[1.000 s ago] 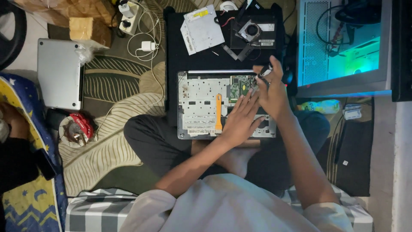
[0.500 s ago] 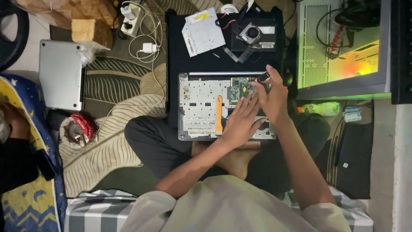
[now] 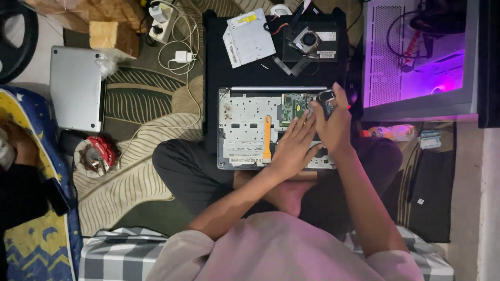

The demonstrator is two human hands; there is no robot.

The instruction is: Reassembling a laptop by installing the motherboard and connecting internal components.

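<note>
Over the opened laptop chassis (image 3: 245, 130) on our lap, our left hand (image 3: 291, 148) lies flat with fingers spread on the metal frame, holding nothing. Our right hand (image 3: 333, 125) pinches a small dark part (image 3: 325, 96) at the green circuit board (image 3: 294, 106). An orange pry tool (image 3: 266, 138) rests just left; a closed silver laptop (image 3: 75, 88) lies well apart.
</note>
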